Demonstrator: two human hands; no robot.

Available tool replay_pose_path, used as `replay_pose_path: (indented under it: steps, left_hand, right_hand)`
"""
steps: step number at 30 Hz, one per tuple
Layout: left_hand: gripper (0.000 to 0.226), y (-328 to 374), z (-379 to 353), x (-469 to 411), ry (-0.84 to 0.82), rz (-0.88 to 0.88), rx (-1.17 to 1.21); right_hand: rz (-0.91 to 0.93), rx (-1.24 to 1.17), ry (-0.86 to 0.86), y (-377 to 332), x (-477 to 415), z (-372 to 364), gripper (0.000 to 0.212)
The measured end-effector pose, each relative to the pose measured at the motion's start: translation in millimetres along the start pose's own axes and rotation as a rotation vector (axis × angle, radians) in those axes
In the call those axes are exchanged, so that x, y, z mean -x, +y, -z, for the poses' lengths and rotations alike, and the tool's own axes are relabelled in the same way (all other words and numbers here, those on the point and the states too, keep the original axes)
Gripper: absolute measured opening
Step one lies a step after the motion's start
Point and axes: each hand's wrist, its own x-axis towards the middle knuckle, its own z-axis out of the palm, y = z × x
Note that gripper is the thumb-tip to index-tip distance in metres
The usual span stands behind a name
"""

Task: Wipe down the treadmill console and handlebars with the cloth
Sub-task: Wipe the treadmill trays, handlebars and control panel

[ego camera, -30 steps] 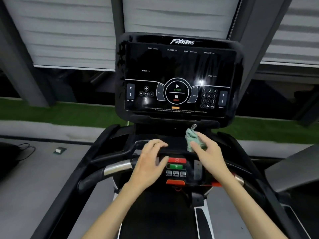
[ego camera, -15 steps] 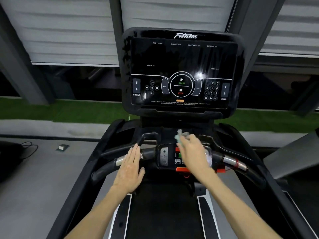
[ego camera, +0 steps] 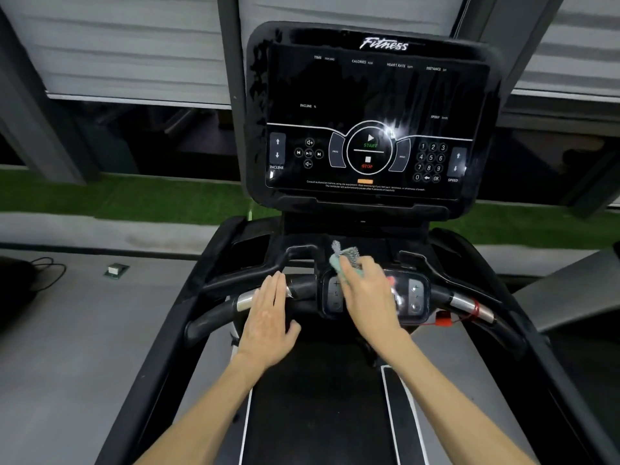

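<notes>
The person's left hand (ego camera: 268, 317) lies flat, palm down, its fingers (ego camera: 273, 290) straight and pressed together with the thumb held a little apart. The fingertips rest on the left handlebar (ego camera: 214, 317), right where the shiny metal sensor band (ego camera: 246, 298) meets the black grip. Just to the right of those fingers, the right hand (ego camera: 369, 297) is on the small control panel (ego camera: 416, 297) in the middle of the crossbar. Its fingers are bent and close together over a bunched teal cloth (ego camera: 337, 261), holding it down against the panel's upper left part. A crumpled end of the cloth sticks out just past the fingertips, towards the console. How the thumb sits under the cloth I cannot tell. To the right of this hand the right handlebar (ego camera: 469, 303) runs outwards, with a red safety cord (ego camera: 443, 320) hanging at its inner end. Well beyond both sets of fingertips stands the big black treadmill console (ego camera: 369, 95), its screen dark apart from the printed START and STOP markings and the number keys. Below the wrists lies the black running belt (ego camera: 318, 397). Far to the left of the left hand's fingers, a small box (ego camera: 115, 270) sits on the grey floor near a loose cable (ego camera: 43, 263).
</notes>
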Motion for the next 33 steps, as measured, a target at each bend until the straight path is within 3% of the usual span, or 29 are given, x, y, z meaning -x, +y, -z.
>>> replay_pose_path:
  steps: [3, 6, 12, 19, 24, 29, 33]
  left_hand:
    - [0.091, -0.9, -0.4, 0.4, 0.008, -0.006, 0.008]
    - [0.093, 2.8, 0.3, 1.1, 0.019, 0.001, 0.012]
    - [0.093, 2.9, 2.7, 0.9, 0.004, -0.010, -0.013]
    - [0.093, 4.3, 3.4, 2.1, 0.002, -0.004, -0.021]
    - [0.094, 1.2, 2.1, 0.9, -0.006, 0.001, -0.036]
    - [0.095, 1.7, 3.8, 0.2, -0.029, 0.011, -0.025]
    - [0.095, 4.5, 6.0, -0.6, -0.051, 0.028, -0.048]
  right_hand:
    - [0.151, -0.042, -0.145, -9.2, 38.5, 0.6, 0.050]
    - [0.256, -0.015, -0.161, -3.2, 52.0, 8.0, 0.053]
    - [0.176, -0.004, -0.085, -14.6, -3.6, 0.0, 0.052]
    - [0.382, 0.043, -0.215, -8.5, 39.2, 4.2, 0.052]
    - [0.192, 0.080, -0.061, -16.7, -11.7, 2.9, 0.051]
    - [0.345, 0.053, -0.215, -6.2, 47.0, 1.4, 0.063]
    - [0.330, 0.070, -0.174, 2.5, 21.8, 3.1, 0.058]
